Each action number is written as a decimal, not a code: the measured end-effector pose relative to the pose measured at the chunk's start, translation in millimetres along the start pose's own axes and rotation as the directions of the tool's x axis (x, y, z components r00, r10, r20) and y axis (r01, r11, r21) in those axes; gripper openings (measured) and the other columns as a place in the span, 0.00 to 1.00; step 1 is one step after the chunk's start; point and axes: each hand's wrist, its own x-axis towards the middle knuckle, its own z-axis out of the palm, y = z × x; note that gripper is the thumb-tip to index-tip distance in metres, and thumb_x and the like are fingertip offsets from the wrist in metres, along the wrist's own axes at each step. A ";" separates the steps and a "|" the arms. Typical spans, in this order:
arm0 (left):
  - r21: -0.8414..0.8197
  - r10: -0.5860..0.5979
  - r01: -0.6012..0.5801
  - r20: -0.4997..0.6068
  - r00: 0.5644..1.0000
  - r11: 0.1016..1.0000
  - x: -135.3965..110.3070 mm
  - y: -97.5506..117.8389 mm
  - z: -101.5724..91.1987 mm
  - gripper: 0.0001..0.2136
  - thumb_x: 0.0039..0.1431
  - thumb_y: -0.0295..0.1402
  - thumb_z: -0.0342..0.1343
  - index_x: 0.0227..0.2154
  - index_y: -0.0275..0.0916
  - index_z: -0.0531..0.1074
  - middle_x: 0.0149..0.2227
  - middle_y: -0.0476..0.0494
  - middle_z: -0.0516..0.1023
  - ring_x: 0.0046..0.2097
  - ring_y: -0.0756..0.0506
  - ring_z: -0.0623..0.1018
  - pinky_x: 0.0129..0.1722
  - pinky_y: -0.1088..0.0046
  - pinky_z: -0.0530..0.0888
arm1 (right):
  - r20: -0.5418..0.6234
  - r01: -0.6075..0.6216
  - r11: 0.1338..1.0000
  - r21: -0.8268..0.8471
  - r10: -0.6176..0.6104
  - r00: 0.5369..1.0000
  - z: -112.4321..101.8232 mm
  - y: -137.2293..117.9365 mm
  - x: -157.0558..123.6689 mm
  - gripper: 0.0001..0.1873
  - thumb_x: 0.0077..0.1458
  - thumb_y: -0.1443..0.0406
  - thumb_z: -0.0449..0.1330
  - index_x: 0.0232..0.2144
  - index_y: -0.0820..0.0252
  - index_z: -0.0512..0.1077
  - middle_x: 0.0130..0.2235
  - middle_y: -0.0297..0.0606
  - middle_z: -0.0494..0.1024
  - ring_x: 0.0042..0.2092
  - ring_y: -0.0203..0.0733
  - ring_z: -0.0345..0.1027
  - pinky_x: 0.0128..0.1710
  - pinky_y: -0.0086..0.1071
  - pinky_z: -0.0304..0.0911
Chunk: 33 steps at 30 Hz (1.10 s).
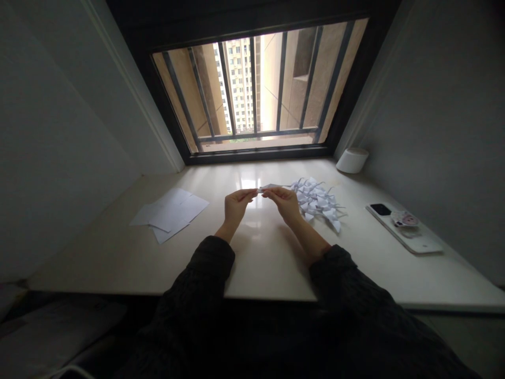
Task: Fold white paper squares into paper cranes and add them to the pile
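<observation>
Both hands meet over the middle of the white sill, fingertips pinching one small piece of folded white paper (260,190). My left hand (239,202) is closed on its left end, thumb and fingers pressed together. From the other side my right hand (284,202) grips the same paper, and a pointed grey-white part shows just above its fingers. Most of the paper is hidden by the fingertips, so its full shape cannot be made out. Right beside my right hand lies a heap of folded white paper cranes (315,199).
Loose white paper sheets (173,210) lie at the left of the sill (260,273). To the right are a phone (418,239) with a cartoon grip and, by the wall, a white cylindrical object (352,160). A barred window (256,89) stands behind.
</observation>
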 end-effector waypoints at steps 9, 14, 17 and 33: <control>-0.032 -0.030 0.030 0.015 0.999 0.999 0.3 -1.9 0.6 0.11 0.45 0.37 0.65 0.32 0.40 0.80 0.34 0.44 0.82 0.37 0.46 0.79 0.40 0.66 0.75 | -0.080 0.022 0.996 -0.085 -0.029 0.996 -3.9 -1.4 1.2 0.10 0.38 0.58 0.71 0.27 0.53 0.80 0.32 0.34 0.82 0.38 0.46 0.75 0.46 0.43 0.70; -0.038 -0.069 0.070 0.025 0.997 0.997 -0.6 -0.7 0.9 0.11 0.45 0.38 0.65 0.32 0.39 0.79 0.33 0.43 0.82 0.36 0.45 0.79 0.36 0.69 0.75 | -0.073 0.040 0.990 -0.134 -0.050 0.996 -4.9 -2.0 1.5 0.09 0.39 0.58 0.70 0.26 0.54 0.80 0.30 0.34 0.82 0.36 0.45 0.76 0.43 0.40 0.70; -0.022 -0.098 0.098 0.021 0.995 0.995 -1.6 1.7 0.9 0.12 0.46 0.38 0.64 0.34 0.39 0.79 0.32 0.42 0.82 0.36 0.44 0.80 0.32 0.71 0.74 | -0.075 0.051 0.989 -0.138 -0.062 0.995 -4.7 -1.3 1.6 0.09 0.40 0.58 0.70 0.26 0.54 0.80 0.30 0.34 0.82 0.36 0.44 0.76 0.42 0.39 0.70; 0.002 -0.010 0.010 -0.029 1.000 1.000 0.9 2.8 -1.9 0.10 0.40 0.37 0.68 0.27 0.39 0.80 0.27 0.45 0.80 0.30 0.48 0.76 0.32 0.71 0.72 | -0.059 0.010 0.993 -0.120 -0.017 0.998 -3.2 1.0 0.3 0.10 0.38 0.59 0.71 0.26 0.53 0.80 0.30 0.34 0.82 0.36 0.46 0.76 0.43 0.40 0.70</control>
